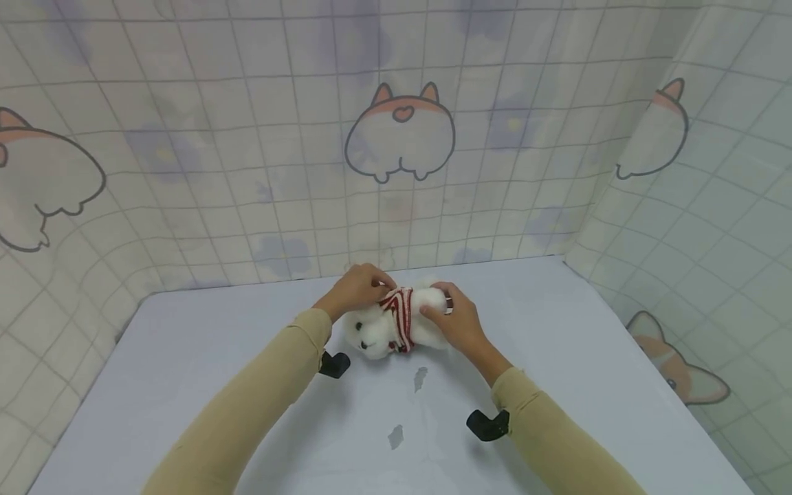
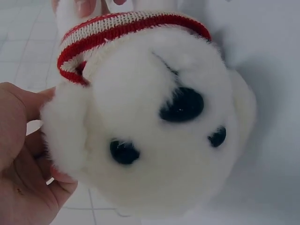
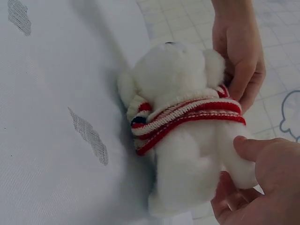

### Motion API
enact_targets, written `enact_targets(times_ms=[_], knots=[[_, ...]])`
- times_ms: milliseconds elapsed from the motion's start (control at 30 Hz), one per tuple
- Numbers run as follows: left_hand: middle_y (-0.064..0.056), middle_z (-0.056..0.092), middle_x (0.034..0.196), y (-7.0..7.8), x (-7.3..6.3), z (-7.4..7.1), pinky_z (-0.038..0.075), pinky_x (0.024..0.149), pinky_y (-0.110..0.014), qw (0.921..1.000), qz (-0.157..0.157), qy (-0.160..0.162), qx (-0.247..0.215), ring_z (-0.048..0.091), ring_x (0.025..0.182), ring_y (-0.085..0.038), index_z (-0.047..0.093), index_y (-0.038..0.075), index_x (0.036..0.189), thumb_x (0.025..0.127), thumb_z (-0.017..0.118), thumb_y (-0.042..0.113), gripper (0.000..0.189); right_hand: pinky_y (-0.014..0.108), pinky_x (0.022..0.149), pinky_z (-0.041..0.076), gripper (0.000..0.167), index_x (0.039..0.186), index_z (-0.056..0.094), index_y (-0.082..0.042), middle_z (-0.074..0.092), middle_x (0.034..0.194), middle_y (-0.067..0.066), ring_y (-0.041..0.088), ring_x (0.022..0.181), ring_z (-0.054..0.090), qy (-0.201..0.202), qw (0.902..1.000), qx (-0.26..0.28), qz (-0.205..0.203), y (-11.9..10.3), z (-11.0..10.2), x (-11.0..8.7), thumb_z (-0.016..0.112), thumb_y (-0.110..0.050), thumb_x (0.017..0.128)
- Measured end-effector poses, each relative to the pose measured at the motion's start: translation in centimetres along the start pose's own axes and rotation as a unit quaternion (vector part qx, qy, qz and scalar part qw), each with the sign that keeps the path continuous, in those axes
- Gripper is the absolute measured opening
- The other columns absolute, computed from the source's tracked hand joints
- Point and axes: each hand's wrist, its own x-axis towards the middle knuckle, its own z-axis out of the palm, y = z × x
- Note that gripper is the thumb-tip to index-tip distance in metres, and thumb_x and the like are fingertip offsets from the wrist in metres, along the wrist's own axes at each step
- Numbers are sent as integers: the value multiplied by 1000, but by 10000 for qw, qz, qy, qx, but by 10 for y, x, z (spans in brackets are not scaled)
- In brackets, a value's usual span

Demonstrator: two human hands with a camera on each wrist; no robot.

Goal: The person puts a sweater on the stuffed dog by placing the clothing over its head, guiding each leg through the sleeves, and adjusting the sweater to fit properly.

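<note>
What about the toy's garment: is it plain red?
No, in the right wrist view the garment shows red and white stripes.

Bear [image 2: 145, 140]: lower body cut by left-wrist view's top edge.
Left hand [image 2: 21, 164]: cut by same view's left edge.
Right hand [image 3: 269, 178]: cut at right-wrist view's right; partly behind bear.
Sleeves [image 1: 260, 388]: cut by head view's bottom.

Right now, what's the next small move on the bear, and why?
I'd probably have the left hand pinch the striped knit top and ease it toward the legs: it's bunched around the chest of the bear, with bare fur below, and that hand is right beside it. The right hand grips one leg, which should steady the pull.
</note>
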Motion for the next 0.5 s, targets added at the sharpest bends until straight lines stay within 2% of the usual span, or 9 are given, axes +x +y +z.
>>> enact_targets(times_ms=[133, 200, 267, 333, 400, 500], knots=[[-9, 69, 98, -1, 1, -8, 49, 61, -24, 9982, -260, -346, -406, 56, 69, -13, 76, 13, 105, 91, 55, 8, 25, 35, 78, 53, 48, 130, 53, -15, 61, 124, 11, 26, 106, 58, 55, 10000, -14, -19, -1, 0, -1, 72, -27, 87], [-7, 68, 94, -1, 0, -12, 47, 57, -22, 9965, -366, -532, -533, 53, 64, -10, 76, 12, 103, 90, 56, 6, 25, 34, 78, 53, 48, 130, 54, -16, 62, 123, 10, 25, 106, 58, 59, 10000, -20, 16, 0, 0, -1, 72, -27, 87], [-7, 69, 94, -1, 1, -15, 46, 57, -22, 9960, -350, -657, -490, 52, 65, -10, 76, 11, 102, 89, 56, 4, 25, 34, 78, 53, 48, 130, 54, -16, 62, 123, 10, 25, 106, 58, 77, 10000, -10, 41, 0, -1, -1, 72, -27, 87], [-7, 70, 100, -2, 2, -17, 47, 61, -21, 9965, -179, -737, -341, 54, 70, -10, 76, 10, 102, 89, 56, 4, 24, 34, 78, 53, 48, 130, 54, -16, 62, 122, 10, 26, 106, 58, 98, 9999, -4, 68, 1, -1, -1, 73, -27, 87], [-5, 72, 107, -2, 3, -17, 49, 66, -22, 9975, 24, -691, -131, 58, 76, -10, 77, 11, 102, 90, 59, 6, 22, 34, 77, 53, 47, 129, 55, -17, 62, 121, 10, 25, 105, 58, 109, 9999, -12, 87, 3, -1, 0, 73, -27, 86], [-4, 73, 107, -1, 3, -18, 50, 70, -22, 9983, 280, -507, 18, 61, 82, -11, 77, 13, 101, 89, 65, 9, 17, 32, 77, 52, 47, 129, 55, -17, 62, 121, 9, 24, 104, 58, 91, 10000, 0, 40, 5, 1, 2, 72, -27, 87]])
